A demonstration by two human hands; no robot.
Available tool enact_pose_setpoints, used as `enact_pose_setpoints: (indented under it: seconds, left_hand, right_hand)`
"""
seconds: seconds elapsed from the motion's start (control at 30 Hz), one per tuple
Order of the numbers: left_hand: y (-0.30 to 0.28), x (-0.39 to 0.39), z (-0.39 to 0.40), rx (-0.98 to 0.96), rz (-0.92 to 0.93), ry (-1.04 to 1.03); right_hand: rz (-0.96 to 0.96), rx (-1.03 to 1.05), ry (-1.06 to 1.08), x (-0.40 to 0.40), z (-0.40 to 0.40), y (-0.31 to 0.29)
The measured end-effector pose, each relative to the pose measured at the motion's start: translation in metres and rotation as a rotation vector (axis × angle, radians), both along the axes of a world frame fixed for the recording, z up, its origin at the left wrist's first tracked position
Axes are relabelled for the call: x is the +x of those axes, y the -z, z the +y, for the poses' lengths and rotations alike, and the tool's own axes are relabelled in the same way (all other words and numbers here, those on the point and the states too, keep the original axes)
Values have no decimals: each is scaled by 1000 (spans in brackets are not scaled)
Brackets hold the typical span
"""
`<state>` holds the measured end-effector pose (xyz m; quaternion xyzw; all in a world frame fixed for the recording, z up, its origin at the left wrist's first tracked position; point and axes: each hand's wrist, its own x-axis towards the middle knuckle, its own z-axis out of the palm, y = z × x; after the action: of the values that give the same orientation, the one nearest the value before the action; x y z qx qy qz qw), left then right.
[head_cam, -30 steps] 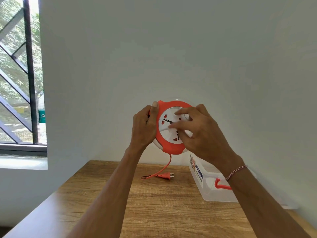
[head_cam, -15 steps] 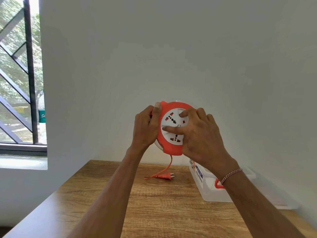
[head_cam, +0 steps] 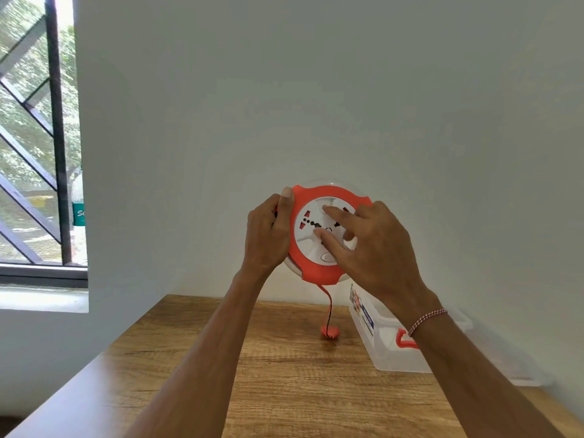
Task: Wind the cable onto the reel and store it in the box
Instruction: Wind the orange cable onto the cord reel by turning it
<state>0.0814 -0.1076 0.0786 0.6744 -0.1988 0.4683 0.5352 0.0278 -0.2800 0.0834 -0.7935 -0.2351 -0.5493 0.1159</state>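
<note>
Left hand [head_cam: 268,235] has a firm grip on the rim of the orange reel [head_cam: 319,270], thumb laid up along the edge, fingers curled round behind, holding it up in the air above the worktop [head_cam: 284,390]. The right hand [head_cam: 376,251] isn't gripping anything: its fingers [head_cam: 331,211] are stretched out straight and pressed flat on the white socket face [head_cam: 308,248], looking set to turn that centre disc like a dial.

Now look below. A short run of cable [head_cam: 328,306] hangs straight down from the bottom of the reel, and the orange plug [head_cam: 330,332] sits right at the worktop, touching it or just clear; hard to call from here. So the winding looks nearly done, with just that last tail to come in.

The clear box [head_cam: 388,349] waits to the right, lid off, with an orange latch [head_cam: 406,339] on its near side.

Where could it slip? Flat fingertips on smooth plastic could skid, and the disc might spin back and let cable out. The dangling plug could swing or snag on the box wall. And a one-handed rim hold could let the reel tilt if the right hand pushes too hard.
</note>
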Motion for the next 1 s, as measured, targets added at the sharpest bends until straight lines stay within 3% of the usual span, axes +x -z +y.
enact_pose_setpoints:
  seconds: [0.1,0.17,0.37,0.6,0.9,1.0]
  left_hand:
    - [0,-1,0,-4,2,-9]
    - [-1,-1,0,3,1,-13]
    - [0,-1,-1,20,-11,-31]
    - [0,-2,-2,36,1,-44]
    - [0,-1,-2,46,6,-59]
    - [-1,-1,-3,48,6,-52]
  right_hand:
    - [-53,-98,-69,5,-6,-3]
    - [15,-192,-90,5,-9,-5]
    - [179,-380,128,-6,0,-3]
    - [39,-273,217,-3,-4,0]
    - [38,-29,210,-2,6,5]
    - [48,-32,162,-2,5,1]
